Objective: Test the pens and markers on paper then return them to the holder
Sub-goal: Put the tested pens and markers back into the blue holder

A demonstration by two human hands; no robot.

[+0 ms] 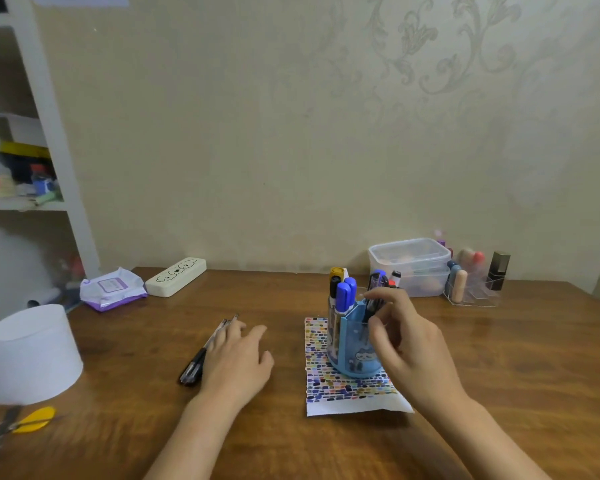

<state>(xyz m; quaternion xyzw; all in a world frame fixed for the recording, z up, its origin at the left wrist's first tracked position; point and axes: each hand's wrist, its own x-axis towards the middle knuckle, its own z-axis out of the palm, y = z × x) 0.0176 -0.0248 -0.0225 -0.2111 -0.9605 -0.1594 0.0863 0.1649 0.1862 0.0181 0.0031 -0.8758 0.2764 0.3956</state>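
Left hand (238,362) lies flat, fingers relaxed, on the desk (136,427) over loose pens (201,355). Right hand (400,341) pinches a pen (373,301) in the holder (355,344), which stands on the paper (329,398). Likely drawing one to test; next needs bare paper.

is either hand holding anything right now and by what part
The right hand pinches a dark pen near mid-barrel, standing in the blue holder. The left hand holds nothing.
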